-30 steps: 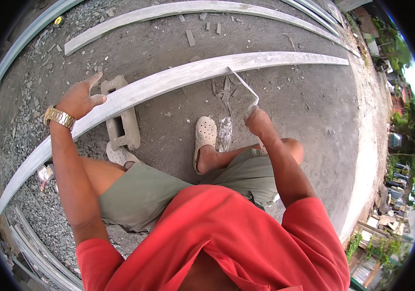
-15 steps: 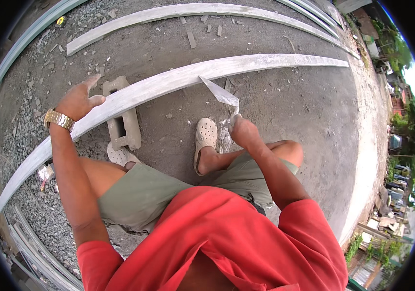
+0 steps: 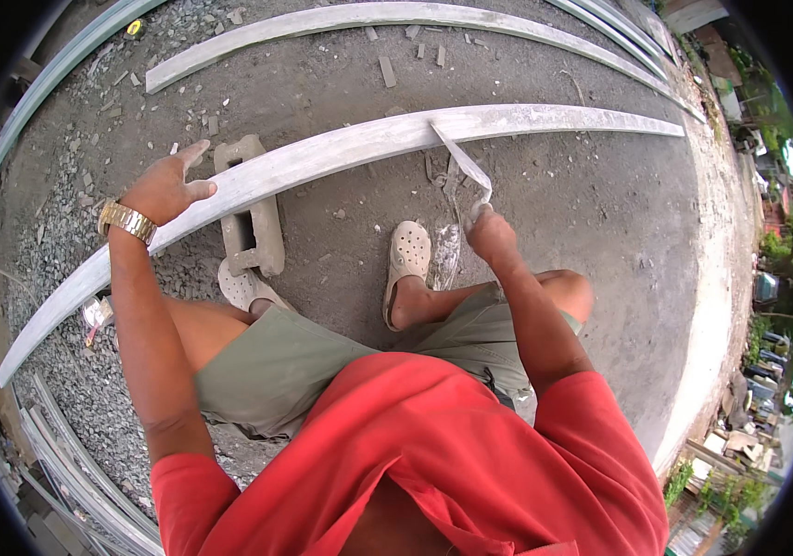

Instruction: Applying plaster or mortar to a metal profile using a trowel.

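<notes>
A long pale grey moulding strip (image 3: 341, 153) lies across the concrete ground, propped on a hollow concrete block (image 3: 250, 218). My left hand (image 3: 166, 185), with a gold wristwatch, rests flat on the strip left of the block, fingers spread. My right hand (image 3: 489, 232) grips the handle of a flat metal trowel (image 3: 463, 165); its blade tip touches the strip's near edge. My feet in pale clogs (image 3: 407, 269) stand just below the strip.
A second grey strip (image 3: 396, 17) lies farther off, with small rubble pieces around it. More long strips curve along the left (image 3: 63, 65) and lower left (image 3: 72, 463). Gravel covers the left ground. A wet smear (image 3: 443, 255) marks the concrete by my right foot.
My right hand has brought the trowel down and leftwards, from raised above the strip to its blade resting on the strip's edge. The left hand has stayed put.
</notes>
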Available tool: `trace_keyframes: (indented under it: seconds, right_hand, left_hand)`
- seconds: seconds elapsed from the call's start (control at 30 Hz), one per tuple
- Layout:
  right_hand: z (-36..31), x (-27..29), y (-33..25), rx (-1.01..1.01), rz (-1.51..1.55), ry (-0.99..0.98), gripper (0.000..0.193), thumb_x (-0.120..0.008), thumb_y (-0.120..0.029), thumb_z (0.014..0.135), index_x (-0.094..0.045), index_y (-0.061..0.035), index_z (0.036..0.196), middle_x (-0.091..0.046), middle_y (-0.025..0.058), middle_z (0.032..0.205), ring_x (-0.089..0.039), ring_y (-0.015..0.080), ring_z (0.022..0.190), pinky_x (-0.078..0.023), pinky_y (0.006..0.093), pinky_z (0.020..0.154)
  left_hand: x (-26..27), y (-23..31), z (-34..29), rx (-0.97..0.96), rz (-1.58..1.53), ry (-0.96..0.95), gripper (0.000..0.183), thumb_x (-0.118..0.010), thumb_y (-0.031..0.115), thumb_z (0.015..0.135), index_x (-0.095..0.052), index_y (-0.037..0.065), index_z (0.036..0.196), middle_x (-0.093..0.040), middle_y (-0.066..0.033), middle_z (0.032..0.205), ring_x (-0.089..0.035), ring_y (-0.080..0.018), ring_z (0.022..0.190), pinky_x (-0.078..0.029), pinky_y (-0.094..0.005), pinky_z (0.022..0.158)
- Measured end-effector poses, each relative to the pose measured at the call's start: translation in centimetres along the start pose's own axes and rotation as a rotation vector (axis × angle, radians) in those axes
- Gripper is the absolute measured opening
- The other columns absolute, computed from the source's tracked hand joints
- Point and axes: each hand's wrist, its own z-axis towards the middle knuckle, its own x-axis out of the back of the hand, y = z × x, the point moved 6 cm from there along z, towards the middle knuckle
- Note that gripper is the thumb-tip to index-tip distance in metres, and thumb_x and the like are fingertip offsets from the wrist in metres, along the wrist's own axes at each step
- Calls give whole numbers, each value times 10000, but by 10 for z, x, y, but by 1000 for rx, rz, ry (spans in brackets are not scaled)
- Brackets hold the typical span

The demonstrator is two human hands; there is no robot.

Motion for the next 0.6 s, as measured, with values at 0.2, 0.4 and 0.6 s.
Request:
trace_keyframes:
  seconds: [0.2,0.4,0.6]
  right_hand:
    - [-27,-28,-32,168,7,-56,266,-534,-207,813,-558,8,967,-645,263,877,-631,416,857,-499,486,770]
    - [29,6,26,-90,-19,8,314,-580,-245,800,-587,4,992,-658,241,916,-642,382,888,-511,450,774]
    - [-18,-21,-27,129,-14,-67,329,-565,-309,840,-563,-5,967,-644,254,899,-616,420,896,-490,481,805]
  left_hand:
    - [4,-18,4,38,11,34,706,-674,291,776,-404,29,1374,-467,-245,1336,-458,-357,1249,-351,-381,1054]
    - [-5,-10,0,81,-109,-67,712,-678,284,772,-402,25,1374,-460,-232,1352,-450,-341,1261,-349,-371,1060]
    - [6,-24,-7,87,11,26,710,-676,281,771,-401,27,1374,-478,-229,1334,-458,-348,1250,-356,-375,1053]
